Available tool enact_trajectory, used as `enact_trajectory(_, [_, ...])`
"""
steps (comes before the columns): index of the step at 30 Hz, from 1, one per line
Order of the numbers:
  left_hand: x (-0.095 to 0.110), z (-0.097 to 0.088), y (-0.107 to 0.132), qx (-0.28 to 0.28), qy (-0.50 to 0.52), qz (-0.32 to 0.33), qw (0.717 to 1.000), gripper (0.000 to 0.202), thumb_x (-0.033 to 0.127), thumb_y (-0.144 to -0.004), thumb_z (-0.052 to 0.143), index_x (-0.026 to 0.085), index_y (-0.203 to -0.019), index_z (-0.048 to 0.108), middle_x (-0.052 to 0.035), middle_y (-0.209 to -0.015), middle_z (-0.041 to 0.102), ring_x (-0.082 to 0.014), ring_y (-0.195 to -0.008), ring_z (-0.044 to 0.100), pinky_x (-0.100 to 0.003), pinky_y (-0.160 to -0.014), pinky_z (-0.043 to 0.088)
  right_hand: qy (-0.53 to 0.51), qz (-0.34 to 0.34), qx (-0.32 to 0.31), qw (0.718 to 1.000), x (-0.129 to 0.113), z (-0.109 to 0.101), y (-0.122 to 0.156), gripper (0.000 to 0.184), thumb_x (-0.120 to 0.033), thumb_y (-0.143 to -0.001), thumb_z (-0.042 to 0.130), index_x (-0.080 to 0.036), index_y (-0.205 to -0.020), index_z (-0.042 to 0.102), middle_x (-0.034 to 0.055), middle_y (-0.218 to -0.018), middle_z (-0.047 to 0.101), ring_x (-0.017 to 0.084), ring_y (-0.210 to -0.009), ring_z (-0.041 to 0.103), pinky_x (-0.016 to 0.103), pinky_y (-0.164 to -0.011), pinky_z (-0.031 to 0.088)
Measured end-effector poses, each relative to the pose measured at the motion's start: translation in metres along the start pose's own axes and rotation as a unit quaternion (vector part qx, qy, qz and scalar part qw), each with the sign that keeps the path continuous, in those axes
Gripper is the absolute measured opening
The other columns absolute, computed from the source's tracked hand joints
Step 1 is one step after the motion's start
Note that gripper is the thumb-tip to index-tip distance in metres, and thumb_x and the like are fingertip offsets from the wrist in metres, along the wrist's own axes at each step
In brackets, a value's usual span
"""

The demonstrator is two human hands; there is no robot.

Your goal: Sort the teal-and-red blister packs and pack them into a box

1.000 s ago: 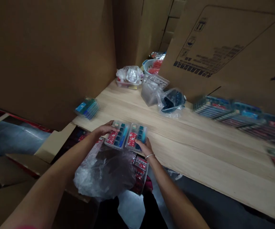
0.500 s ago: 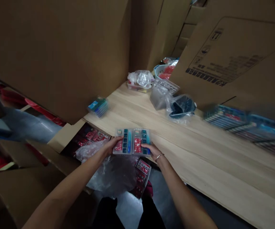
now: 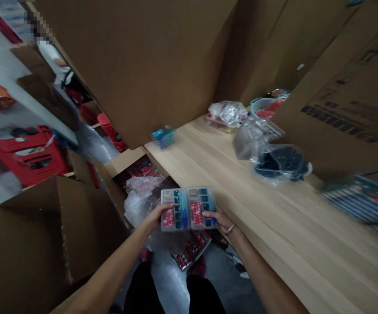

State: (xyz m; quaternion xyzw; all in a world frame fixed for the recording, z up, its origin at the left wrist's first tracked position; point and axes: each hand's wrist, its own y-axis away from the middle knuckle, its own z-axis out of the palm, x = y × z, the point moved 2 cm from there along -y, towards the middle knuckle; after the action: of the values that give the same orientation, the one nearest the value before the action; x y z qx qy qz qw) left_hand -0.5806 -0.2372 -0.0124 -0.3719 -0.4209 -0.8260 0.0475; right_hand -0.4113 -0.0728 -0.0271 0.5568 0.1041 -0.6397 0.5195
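Between my hands are two clear plastic packs side by side, each with a red patterned piece, a column of dark teal squares and a blue pen-like piece. My left hand (image 3: 156,216) grips the left pack (image 3: 177,210) at its outer edge, thumb on top. The right pack (image 3: 196,212) is held at its outer edge by my right hand (image 3: 222,219), thumb across its front. Both packs are over the near edge of the wooden table (image 3: 208,161). Below them, a crumpled clear bag (image 3: 138,203) and several red packs (image 3: 190,250) show partly.
On the table stand a small stack of blue-green packs (image 3: 163,137), a bagged tub (image 3: 227,114), a bag with dark contents (image 3: 280,162) and blurred stacked packs (image 3: 362,200). Tall cardboard (image 3: 136,65) walls the back. Open cartons (image 3: 28,240) and a red stool (image 3: 28,157) are at left.
My view has swung left, so the table's things appear further right and the red stool shows at left. Both hands keep hold of the two packs.
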Motion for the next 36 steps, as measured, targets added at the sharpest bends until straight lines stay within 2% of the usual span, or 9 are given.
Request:
enact_trajectory(6, [-0.037,-0.027,0.088,0.119,0.022,0.121,0.985,0.057,0.022,-0.049,0.078,0.016,-0.100,0.053,-0.0037,-0.083,0.069,-0.0202,-0.071,0.066,-0.034,-0.069,0.053,-0.025,0.069,-0.095,0.993,0.056,0.028,0.044,0.044,-0.028,-0.055,0.078,-0.021,-0.097,0.067,0.0073,-0.093,0.074,0.026,-0.079,0.070,0.045,-0.077,0.055])
enact_trajectory(11, [-0.037,-0.068,0.162,0.223,-0.082,0.207,0.949,0.059,0.022,-0.043,0.080,0.016,-0.096,0.053,-0.0049,-0.087,0.067,-0.0222,-0.081,0.063,-0.034,-0.076,0.049,-0.051,0.114,-0.127,0.984,0.113,0.073,0.065,0.056,-0.028,-0.056,0.077,-0.022,-0.110,0.064,0.0075,-0.091,0.074,0.028,-0.082,0.071,0.049,-0.083,0.053])
enact_trajectory(15, [-0.028,-0.126,0.229,0.284,-0.179,0.219,0.916,0.064,0.023,-0.045,0.080,0.017,-0.103,0.052,-0.0063,-0.095,0.066,-0.0243,-0.088,0.062,-0.036,-0.082,0.045,-0.037,0.144,-0.165,0.975,0.151,0.138,0.070,0.050,-0.026,-0.054,0.075,-0.018,-0.102,0.067,0.0085,-0.085,0.075,0.029,-0.079,0.071,0.048,-0.083,0.054])
enact_trajectory(21, [-0.031,-0.231,0.312,0.350,-0.151,0.252,0.889,0.071,0.023,-0.045,0.081,0.019,-0.108,0.050,-0.0067,-0.105,0.064,-0.0255,-0.099,0.059,-0.037,-0.089,0.043,-0.005,0.154,-0.231,0.961,0.190,0.266,0.075,0.033,-0.025,-0.052,0.069,-0.019,-0.085,0.070,0.0061,-0.074,0.074,0.029,-0.075,0.071,0.047,-0.084,0.054])
enact_trajectory(23, [-0.035,-0.264,0.333,0.352,-0.093,0.277,0.889,0.072,0.022,-0.041,0.083,0.020,-0.106,0.051,-0.0060,-0.103,0.064,-0.0258,-0.099,0.058,-0.035,-0.089,0.043,0.020,0.167,-0.242,0.956,0.199,0.303,0.075,0.028,-0.027,-0.049,0.069,-0.020,-0.077,0.070,0.0060,-0.072,0.074,0.030,-0.073,0.071,0.047,-0.083,0.054])
enact_trajectory(25, [-0.042,-0.297,0.352,0.323,-0.013,0.294,0.899,0.073,0.019,-0.039,0.084,0.020,-0.104,0.052,-0.0052,-0.098,0.065,-0.0244,-0.093,0.060,-0.033,-0.084,0.044,0.055,0.182,-0.247,0.950,0.206,0.335,0.075,0.025,-0.028,-0.049,0.068,-0.021,-0.072,0.070,0.0061,-0.071,0.074,0.030,-0.072,0.071,0.047,-0.080,0.055])
enact_trajectory(30, [-0.080,-0.372,0.394,0.233,0.158,0.250,0.926,0.061,0.021,-0.046,0.080,0.017,-0.102,0.056,-0.0057,-0.091,0.068,-0.0223,-0.083,0.062,-0.030,-0.074,0.047,0.110,0.245,-0.282,0.921,0.232,0.403,0.076,0.029,-0.028,-0.047,0.072,-0.021,-0.075,0.070,0.0051,-0.075,0.074,0.028,-0.070,0.070,0.045,-0.078,0.054])
enact_trajectory(33, [-0.112,-0.400,0.411,0.237,0.223,0.237,0.915,0.058,0.025,-0.048,0.078,0.018,-0.102,0.060,-0.0058,-0.091,0.069,-0.0228,-0.084,0.063,-0.030,-0.074,0.048,0.106,0.293,-0.315,0.896,0.259,0.434,0.077,0.037,-0.025,-0.046,0.074,-0.020,-0.082,0.069,0.0051,-0.080,0.074,0.026,-0.073,0.070,0.044,-0.079,0.053])
enact_trajectory(36, [-0.139,-0.416,0.415,0.260,0.288,0.217,0.896,0.057,0.028,-0.048,0.079,0.019,-0.102,0.062,-0.0037,-0.083,0.070,-0.0214,-0.076,0.065,-0.031,-0.071,0.051,0.115,0.330,-0.345,0.871,0.286,0.459,0.068,0.041,-0.024,-0.045,0.076,-0.018,-0.085,0.068,0.0042,-0.075,0.072,0.022,-0.068,0.068,0.041,-0.078,0.052])
